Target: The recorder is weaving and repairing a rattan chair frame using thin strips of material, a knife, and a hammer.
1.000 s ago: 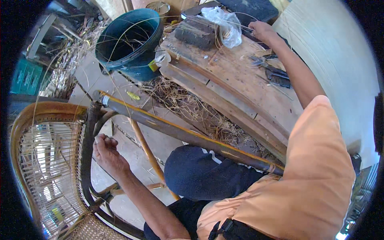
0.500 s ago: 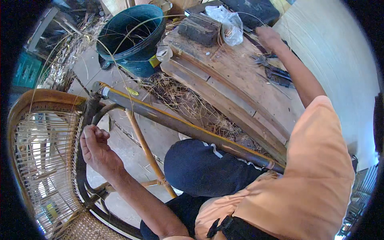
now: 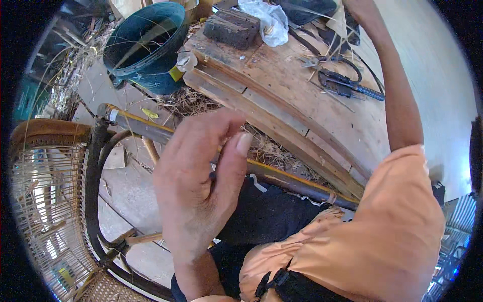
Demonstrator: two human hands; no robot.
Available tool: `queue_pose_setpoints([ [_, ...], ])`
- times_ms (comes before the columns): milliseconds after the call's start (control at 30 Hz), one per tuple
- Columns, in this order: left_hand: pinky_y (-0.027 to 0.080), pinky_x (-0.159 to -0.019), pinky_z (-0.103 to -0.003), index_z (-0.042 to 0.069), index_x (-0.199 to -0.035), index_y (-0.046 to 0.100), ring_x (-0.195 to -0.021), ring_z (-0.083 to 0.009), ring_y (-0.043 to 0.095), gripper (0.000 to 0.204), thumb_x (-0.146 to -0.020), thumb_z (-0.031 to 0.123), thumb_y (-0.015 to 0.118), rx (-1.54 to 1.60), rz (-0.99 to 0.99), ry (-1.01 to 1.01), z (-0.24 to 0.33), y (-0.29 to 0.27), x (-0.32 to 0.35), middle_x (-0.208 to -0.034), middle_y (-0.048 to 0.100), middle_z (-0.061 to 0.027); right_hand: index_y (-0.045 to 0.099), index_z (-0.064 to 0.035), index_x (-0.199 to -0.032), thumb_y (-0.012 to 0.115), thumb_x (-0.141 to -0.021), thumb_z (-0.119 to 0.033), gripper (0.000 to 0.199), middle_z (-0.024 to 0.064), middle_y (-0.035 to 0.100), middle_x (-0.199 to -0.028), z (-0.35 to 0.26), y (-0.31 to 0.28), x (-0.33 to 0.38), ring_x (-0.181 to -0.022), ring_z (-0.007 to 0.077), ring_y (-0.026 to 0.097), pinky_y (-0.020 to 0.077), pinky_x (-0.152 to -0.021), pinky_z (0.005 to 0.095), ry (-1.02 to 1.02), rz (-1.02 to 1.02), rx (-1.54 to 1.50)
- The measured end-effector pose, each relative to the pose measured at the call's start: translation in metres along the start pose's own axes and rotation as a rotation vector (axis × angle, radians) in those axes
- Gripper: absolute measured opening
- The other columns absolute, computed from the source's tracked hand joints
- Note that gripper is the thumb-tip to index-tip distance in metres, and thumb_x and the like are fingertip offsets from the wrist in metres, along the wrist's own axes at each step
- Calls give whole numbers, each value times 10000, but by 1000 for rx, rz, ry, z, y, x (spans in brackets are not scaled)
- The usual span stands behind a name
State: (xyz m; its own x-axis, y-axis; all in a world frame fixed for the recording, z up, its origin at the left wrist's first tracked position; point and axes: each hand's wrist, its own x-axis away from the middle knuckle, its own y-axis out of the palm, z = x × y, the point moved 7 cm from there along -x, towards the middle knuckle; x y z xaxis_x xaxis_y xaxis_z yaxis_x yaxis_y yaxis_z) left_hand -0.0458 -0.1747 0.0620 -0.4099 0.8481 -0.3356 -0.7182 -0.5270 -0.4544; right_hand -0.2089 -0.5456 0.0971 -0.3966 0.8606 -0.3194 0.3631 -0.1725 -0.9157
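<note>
Above rattan chair frame (image 3: 95, 166): left hand (image 3: 201, 181) empty, fingers loosely curled; right hand's grip unseen.

The left hand (image 3: 201, 186) is raised close to the camera, empty, its fingers (image 3: 229, 166) loosely curled, in front of a dark rattan pole (image 3: 151, 132) with a yellow strip along it. The pole runs slantwise from the woven cane chair frame (image 3: 93, 171) toward the lap.
</note>
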Motion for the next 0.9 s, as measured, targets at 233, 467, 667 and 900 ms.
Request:
queue_pose_setpoints([
  [233, 466, -760, -323, 15, -987, 605, -853, -249, 597, 190, -802, 50, 626, 66, -22, -64, -5, 16, 12, -906, 620, -113, 544, 8, -917, 496, -888, -108, 129, 94, 562, -665, -45, -41, 76, -641, 205, 576, 460, -596, 340, -681, 931, 29],
  [467, 429, -896, -354, 19, -1163, 530, -1041, -284, 560, 385, -800, 90, 636, -58, 89, 159, 14, 26, 0, -1112, 576, -154, 568, -3, -826, 503, -938, -188, 225, 57, 592, -705, -116, -42, 122, -654, 140, 573, 465, -584, 268, -159, 146, -938],
  [667, 450, -834, -326, 13, -1190, 500, -943, -227, 565, 414, -809, 102, 636, 148, 47, 13, 28, 45, -13, -1025, 571, -119, 591, -11, -985, 513, -917, -222, 235, 71, 623, -900, -148, -20, 176, -817, 224, 587, 472, -763, 326, -474, -615, -1417],
  [900, 400, -477, -195, 6, -1165, 517, -571, -102, 497, 387, -929, 312, 488, 974, 654, -210, -58, -47, 36, -771, 575, -36, 618, -52, -1091, 562, -885, -217, 269, 123, 628, -1071, 59, 108, 149, -1010, 280, 577, 437, -904, 353, -461, -427, 105],
])
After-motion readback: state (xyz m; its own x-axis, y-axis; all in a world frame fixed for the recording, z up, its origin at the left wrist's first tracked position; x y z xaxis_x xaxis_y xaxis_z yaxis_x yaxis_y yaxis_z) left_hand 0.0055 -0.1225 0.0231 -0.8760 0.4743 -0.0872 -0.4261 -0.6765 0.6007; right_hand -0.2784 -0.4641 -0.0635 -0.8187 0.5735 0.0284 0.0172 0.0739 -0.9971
